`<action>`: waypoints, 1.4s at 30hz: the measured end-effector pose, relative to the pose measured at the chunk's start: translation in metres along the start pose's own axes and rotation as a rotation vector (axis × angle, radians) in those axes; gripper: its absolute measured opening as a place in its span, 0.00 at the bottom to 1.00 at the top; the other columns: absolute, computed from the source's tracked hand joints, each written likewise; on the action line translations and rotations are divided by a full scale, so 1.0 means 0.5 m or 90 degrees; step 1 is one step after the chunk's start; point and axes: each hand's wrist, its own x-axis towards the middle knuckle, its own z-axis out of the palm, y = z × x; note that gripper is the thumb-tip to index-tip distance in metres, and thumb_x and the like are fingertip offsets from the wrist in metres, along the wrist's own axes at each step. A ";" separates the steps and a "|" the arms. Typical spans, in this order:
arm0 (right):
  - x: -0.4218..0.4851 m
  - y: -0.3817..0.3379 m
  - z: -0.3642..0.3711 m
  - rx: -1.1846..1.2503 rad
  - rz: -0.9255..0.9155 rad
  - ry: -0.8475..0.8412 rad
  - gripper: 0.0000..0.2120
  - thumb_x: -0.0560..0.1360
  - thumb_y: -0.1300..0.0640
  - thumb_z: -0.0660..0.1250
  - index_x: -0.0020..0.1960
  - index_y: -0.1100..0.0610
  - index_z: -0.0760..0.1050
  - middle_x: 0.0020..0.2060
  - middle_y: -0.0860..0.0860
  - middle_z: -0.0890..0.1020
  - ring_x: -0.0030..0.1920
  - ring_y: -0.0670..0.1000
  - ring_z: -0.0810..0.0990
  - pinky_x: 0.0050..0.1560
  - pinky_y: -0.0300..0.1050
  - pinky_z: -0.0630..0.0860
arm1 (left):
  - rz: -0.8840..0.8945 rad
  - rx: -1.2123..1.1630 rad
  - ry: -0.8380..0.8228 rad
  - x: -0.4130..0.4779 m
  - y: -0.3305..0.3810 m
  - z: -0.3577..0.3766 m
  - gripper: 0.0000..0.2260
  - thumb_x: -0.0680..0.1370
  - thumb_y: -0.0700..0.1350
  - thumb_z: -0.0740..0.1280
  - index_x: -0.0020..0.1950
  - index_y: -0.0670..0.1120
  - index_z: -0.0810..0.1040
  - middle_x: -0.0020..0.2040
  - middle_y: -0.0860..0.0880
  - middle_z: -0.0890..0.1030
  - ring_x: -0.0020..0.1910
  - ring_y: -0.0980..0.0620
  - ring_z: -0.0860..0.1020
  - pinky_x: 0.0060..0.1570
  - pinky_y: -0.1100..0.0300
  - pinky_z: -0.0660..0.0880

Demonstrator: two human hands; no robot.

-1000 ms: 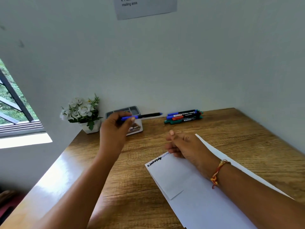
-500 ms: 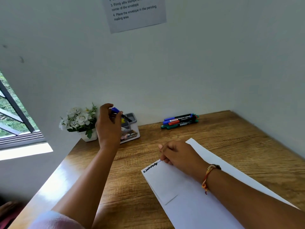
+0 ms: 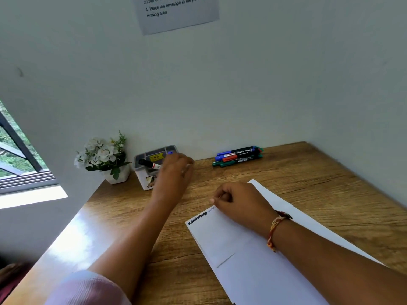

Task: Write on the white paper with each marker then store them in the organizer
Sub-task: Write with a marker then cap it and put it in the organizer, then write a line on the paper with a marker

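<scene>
Dropping the blue marker (image 3: 170, 152) straight into the organizer (image 3: 142, 177), I avoid tipping it. My left hand (image 3: 174, 172) is blurred, so I cannot tell its grip. My right hand (image 3: 240, 201), fingers curled, pins the white paper (image 3: 242, 267).

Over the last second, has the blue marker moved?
Yes. The blue marker went from held level in the left hand over the organizer down into its rear right compartment, only its blue end showing.

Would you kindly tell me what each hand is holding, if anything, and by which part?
The left hand is at the blue marker in the organizer; blur hides any grip. The right hand, curled, holds nothing.
</scene>
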 end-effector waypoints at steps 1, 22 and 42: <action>0.000 0.000 -0.002 -0.012 0.002 -0.006 0.09 0.77 0.48 0.71 0.53 0.50 0.83 0.39 0.42 0.81 0.44 0.43 0.80 0.45 0.38 0.74 | -0.006 -0.020 -0.092 0.003 0.010 0.017 0.09 0.80 0.46 0.67 0.58 0.47 0.81 0.57 0.49 0.79 0.57 0.54 0.74 0.56 0.63 0.66; 0.009 0.007 0.001 -0.043 0.002 0.011 0.06 0.74 0.49 0.74 0.49 0.50 0.83 0.37 0.44 0.82 0.39 0.40 0.77 0.37 0.34 0.68 | -0.004 0.013 -0.286 0.076 0.025 0.185 0.16 0.81 0.52 0.64 0.68 0.50 0.77 0.63 0.45 0.78 0.61 0.44 0.73 0.60 0.51 0.71; -0.005 -0.029 -0.026 0.311 0.133 0.057 0.28 0.74 0.31 0.63 0.45 0.56 0.84 0.37 0.52 0.87 0.37 0.48 0.84 0.36 0.40 0.79 | -0.326 -0.563 -0.215 -0.095 0.089 -0.044 0.05 0.79 0.37 0.67 0.53 0.44 0.79 0.44 0.46 0.84 0.42 0.56 0.82 0.43 0.65 0.79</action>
